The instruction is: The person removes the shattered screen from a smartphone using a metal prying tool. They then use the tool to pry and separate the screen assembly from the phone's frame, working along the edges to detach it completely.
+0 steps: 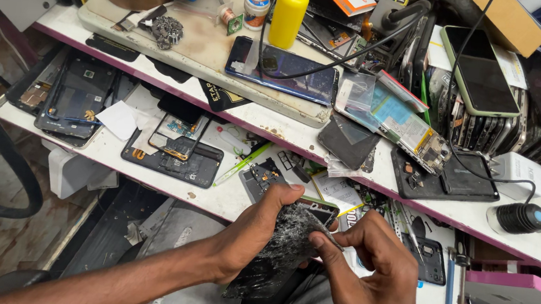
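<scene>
The shattered screen (280, 252) sits low in the view at about 6 o'clock, held in front of the lower surface (226, 197) and above the person's lap. It is dark, crazed all over with white cracks, and bent rather than flat.

The left hand (256, 230) wraps the screen from the 9 o'clock side, fingers curled tight over its upper edge, thumb tip near the top. The right hand (365, 267) comes in from 3 o'clock, thumb and fingertips pinched on the screen's right edge. Both hands are closed on it.

Just behind the hands, at 12 o'clock, a phone frame (262, 174) lies on the lower surface, with a green stick (243, 164) beside it at 10 o'clock. Farther toward 9 o'clock lie a dark back cover (173, 162) and an opened phone (77, 97) with its insides showing. At 3 o'clock from the right hand another dark phone shell (430, 260) lies flat, and a pink drawer (515, 285) stands open past it.

On the upper surface (254, 117), at 12 o'clock, a blue phone (284, 74) rests on a worn mat (195, 45), with a yellow bottle (289, 12) standing just behind it. Toward 1 o'clock a clear bag (387, 110) of parts overlaps a black phone (446, 179). At 2 o'clock a green-edged phone (480, 73) lies on a row of stacked handsets. A black cable (373, 43) runs across the clutter.
</scene>
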